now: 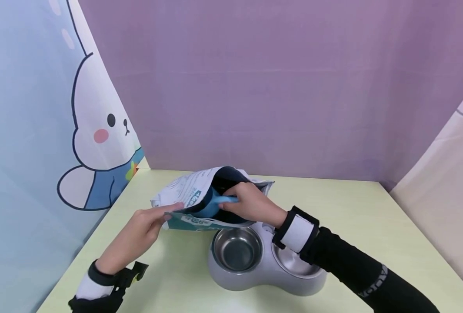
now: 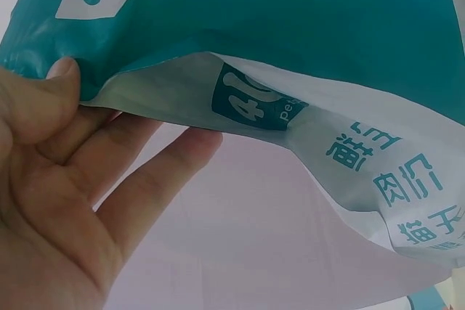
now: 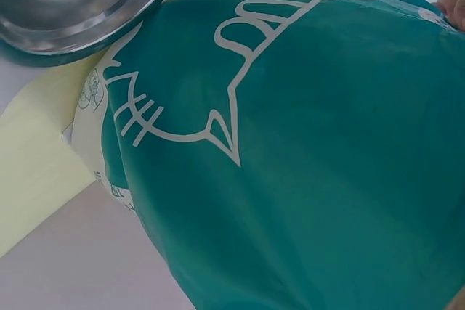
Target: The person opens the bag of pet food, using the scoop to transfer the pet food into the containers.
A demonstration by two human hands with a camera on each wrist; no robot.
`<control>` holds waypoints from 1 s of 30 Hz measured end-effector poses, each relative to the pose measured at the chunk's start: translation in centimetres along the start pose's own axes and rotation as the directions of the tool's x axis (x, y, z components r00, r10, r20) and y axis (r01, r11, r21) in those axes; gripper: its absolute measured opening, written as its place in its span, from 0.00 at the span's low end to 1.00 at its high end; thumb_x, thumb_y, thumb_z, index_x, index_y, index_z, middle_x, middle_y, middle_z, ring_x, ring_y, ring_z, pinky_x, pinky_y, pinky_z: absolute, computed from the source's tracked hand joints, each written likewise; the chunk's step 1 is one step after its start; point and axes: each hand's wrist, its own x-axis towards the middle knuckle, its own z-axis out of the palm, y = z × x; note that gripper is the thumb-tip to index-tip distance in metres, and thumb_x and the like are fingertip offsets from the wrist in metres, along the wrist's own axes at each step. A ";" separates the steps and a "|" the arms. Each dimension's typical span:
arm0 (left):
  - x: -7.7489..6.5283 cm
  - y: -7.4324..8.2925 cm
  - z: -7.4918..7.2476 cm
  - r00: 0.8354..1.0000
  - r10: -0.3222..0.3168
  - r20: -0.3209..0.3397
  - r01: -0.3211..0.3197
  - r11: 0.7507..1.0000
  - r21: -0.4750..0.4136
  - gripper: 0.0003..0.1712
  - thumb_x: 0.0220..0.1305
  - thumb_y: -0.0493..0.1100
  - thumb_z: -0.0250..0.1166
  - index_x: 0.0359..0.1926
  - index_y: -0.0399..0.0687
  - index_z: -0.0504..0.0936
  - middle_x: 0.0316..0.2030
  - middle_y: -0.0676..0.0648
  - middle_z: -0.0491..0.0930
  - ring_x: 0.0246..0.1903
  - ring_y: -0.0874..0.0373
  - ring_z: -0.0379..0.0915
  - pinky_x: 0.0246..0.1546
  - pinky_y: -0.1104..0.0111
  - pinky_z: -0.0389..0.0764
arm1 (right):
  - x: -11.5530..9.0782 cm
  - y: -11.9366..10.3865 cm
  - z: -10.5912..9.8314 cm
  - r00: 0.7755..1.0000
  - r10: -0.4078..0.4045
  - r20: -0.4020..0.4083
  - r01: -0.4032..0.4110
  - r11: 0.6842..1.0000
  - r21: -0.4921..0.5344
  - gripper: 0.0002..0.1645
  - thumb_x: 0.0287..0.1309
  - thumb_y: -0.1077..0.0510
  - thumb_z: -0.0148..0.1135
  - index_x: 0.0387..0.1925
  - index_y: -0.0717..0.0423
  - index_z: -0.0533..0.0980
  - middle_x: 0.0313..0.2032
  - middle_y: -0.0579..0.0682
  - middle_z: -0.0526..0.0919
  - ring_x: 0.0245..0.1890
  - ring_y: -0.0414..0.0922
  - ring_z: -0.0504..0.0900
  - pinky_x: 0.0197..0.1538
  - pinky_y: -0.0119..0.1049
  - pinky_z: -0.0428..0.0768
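A teal and white cat food bag (image 1: 182,187) lies tilted with its wide mouth open toward me, over the back of a double pet bowl. My left hand (image 1: 141,228) pinches the left edge of the bag's mouth between thumb and fingers; the left wrist view shows this hand (image 2: 65,179) at the folded rim. Inside the mouth, my right hand (image 1: 251,202) grips the handle of a blue scoop (image 1: 211,204). The bag's dark interior hides what the scoop contains. In the right wrist view the bag's teal side (image 3: 327,143) covers most of the picture.
The grey double bowl stand (image 1: 231,278) sits on a pale yellow table (image 1: 372,230), holding a left steel bowl (image 1: 237,250) and a right steel bowl (image 1: 294,263), partly under my right wrist. A purple cloth (image 1: 274,87) hangs behind, with a rabbit-printed cloth (image 1: 28,130) at left.
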 end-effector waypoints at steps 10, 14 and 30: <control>-0.1 -0.1 -0.2 1.000 0.002 0.004 -0.002 1.000 0.010 0.29 0.59 0.24 0.50 0.56 0.56 0.72 0.53 0.49 0.73 0.45 0.59 0.71 0.30 0.70 0.71 | -0.7 -0.9 -0.3 0.999 0.009 -0.039 -0.009 1.000 0.012 0.11 0.56 0.53 0.60 0.19 0.48 0.72 0.11 0.41 0.57 0.13 0.36 0.58 0.23 0.29 0.61; 0.0 -0.1 -0.2 1.000 0.005 0.000 -0.005 1.000 0.006 0.28 0.59 0.25 0.50 0.55 0.55 0.72 0.53 0.49 0.72 0.47 0.58 0.70 0.29 0.70 0.70 | -1.0 -1.1 -0.7 0.998 0.037 -0.057 -0.036 0.999 0.032 0.10 0.56 0.53 0.60 0.21 0.47 0.73 0.11 0.41 0.57 0.13 0.37 0.58 0.22 0.29 0.60; 0.2 -0.5 0.0 1.000 0.006 0.009 -0.005 1.000 -0.019 0.27 0.60 0.25 0.50 0.56 0.54 0.72 0.54 0.50 0.72 0.51 0.55 0.68 0.43 0.63 0.76 | -2.1 -0.9 -1.7 0.992 0.092 -0.081 -0.088 0.995 0.055 0.09 0.56 0.53 0.59 0.21 0.47 0.74 0.12 0.42 0.58 0.16 0.40 0.61 0.23 0.31 0.61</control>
